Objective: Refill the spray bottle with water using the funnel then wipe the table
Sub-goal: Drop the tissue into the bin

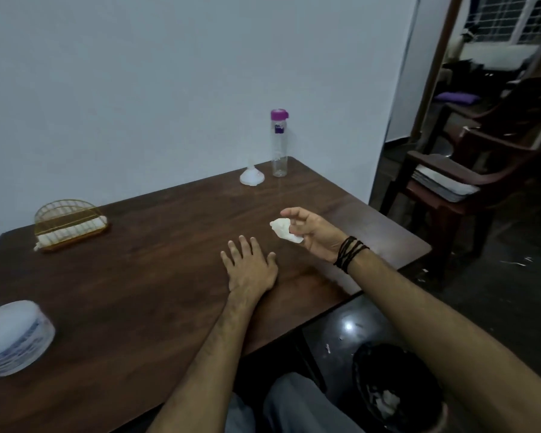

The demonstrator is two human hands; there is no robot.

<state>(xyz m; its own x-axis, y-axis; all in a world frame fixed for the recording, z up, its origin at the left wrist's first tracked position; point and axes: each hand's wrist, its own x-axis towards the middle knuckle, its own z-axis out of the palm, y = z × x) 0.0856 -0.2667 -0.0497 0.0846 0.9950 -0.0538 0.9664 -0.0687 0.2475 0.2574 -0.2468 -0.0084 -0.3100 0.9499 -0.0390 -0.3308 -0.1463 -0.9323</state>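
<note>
We see the left hand [250,270] lying flat, palm down, on the dark brown wooden counter [138,292], its fingers [245,245] straight and slightly spread, holding nothing. Just to its right, the right hand [313,234] hovers above the counter with a bundle of black cords around the wrist; its fingers [294,214] are curled and pinch a crumpled white tissue wad [283,230] against the thumb.

At the far end of the counter, near the pale wall, a small white plastic funnel [251,178] sits wide mouth down, spout up. Just beside it to the right stands a tall clear plastic bottle with a purple cap [279,142], upright; we cannot tell how much water it holds. A gold wire napkin holder [69,225] with white napkins sits at the far left. At the near left edge, a blurred translucent white container with blue print [11,337] rests on the counter.

Below the counter's right corner, a black round bin [388,389] on the floor holds white scraps. Dark brown plastic chairs [469,170] stand to the right.
</note>
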